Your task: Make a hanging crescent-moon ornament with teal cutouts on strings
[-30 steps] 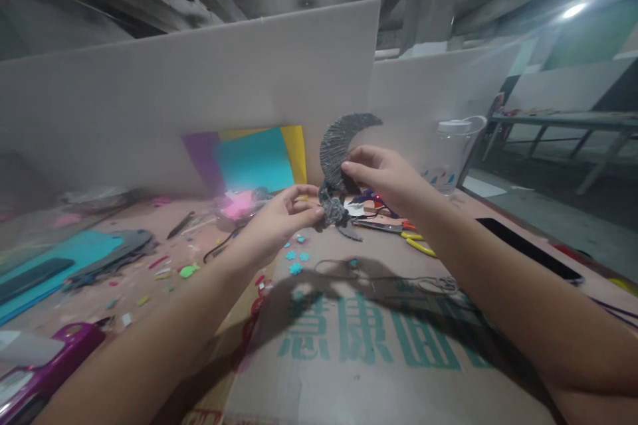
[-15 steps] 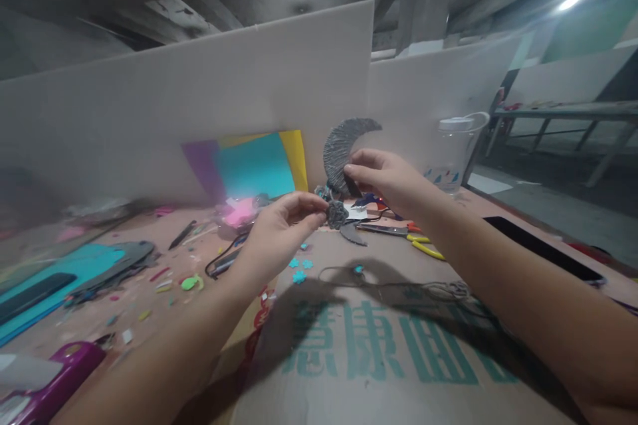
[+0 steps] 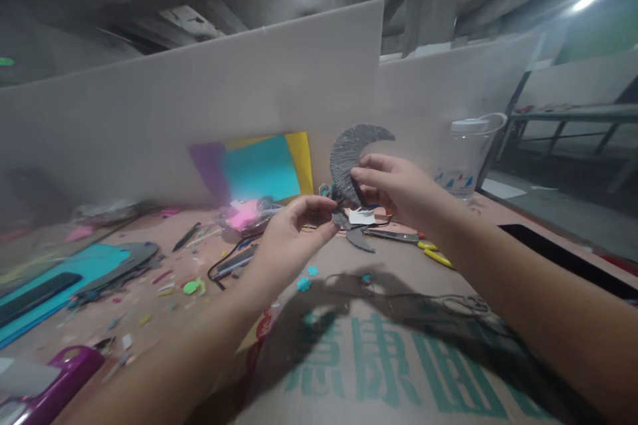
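A grey crescent moon [image 3: 345, 158], wound with cord, is held upright above the cardboard by my right hand [image 3: 401, 186], whose fingers and thumb pinch its inner edge. At the crescent's lower end, my left hand [image 3: 286, 236] has its thumb and fingertips closed on a small grey cord rosette [image 3: 341, 218]. Whether the rosette touches the crescent cannot be made out. A coiled grey bit [image 3: 325, 191] shows just behind the left fingertips. Beneath the hands lies a smaller flat grey crescent piece [image 3: 359, 239], next to yellow-handled scissors [image 3: 399, 236].
Turquoise flower pieces [image 3: 304, 284] and a loose grey cord [image 3: 463, 305] lie on the printed cardboard [image 3: 349, 405]. A purple glue gun [image 3: 70, 372] sits at lower left, among scattered scraps. A clear bottle [image 3: 463, 159] and a black phone [image 3: 563, 259] are at right.
The rosette has turned in my left fingertips and shows less of its face. Both hands and the crescent appear slightly lower and further right in the view, which has itself shifted.
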Demonstrator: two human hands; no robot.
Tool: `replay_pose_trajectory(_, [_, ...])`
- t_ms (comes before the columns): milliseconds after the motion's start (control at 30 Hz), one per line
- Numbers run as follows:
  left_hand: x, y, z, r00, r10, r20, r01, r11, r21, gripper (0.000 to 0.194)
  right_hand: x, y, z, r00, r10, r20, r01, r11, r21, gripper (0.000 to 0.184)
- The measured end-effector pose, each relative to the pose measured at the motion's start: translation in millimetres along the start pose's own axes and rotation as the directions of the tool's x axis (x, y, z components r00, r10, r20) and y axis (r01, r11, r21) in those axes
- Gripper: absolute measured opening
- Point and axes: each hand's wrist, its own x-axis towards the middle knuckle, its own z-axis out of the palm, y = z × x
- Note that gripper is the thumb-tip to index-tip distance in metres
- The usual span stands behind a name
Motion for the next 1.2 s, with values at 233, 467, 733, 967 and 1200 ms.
replay_pose_trajectory(233, [1.7,-3.9,-5.6,0.967,0.206,-0.151,-0.17,0.96,0.224,0.011,2.6,4.3,0.0,0.999,-0.03,0.034,0.03,1.0,-0.006,0.017])
replay_pose_trajectory(467, [2.6,-4.6,-5.3,0.985,-0.113,-0.133,0.093,0.984,-0.15,0.019,3.8,7.6,0.9,1.0,0.02,-0.014,-0.021,0.998,-0.055,0.016])
replay_pose_trajectory(733, [4.3,-8.5,-4.8,0.982,-0.167,-0.082,0.152,0.974,-0.169,0.021,4.4,8.4,0.3,1.0,0.008,-0.008,-0.008,0.999,-0.05,0.016])
replay_pose_trajectory(967, [14.1,-29.9,-3.7,0.982,-0.164,-0.098,0.132,0.954,-0.27,0.038,5.8,8.8,-7.4,0.987,0.046,0.156,-0.056,0.997,0.06,0.019])
replay_pose_trajectory(1200, [10.7,-37.1,3.6,0.91,-0.222,0.349,0.377,0.793,-0.478,0.055,11.8,12.2,-17.8,0.98,0.034,0.196,-0.073,0.977,0.198,0.016])
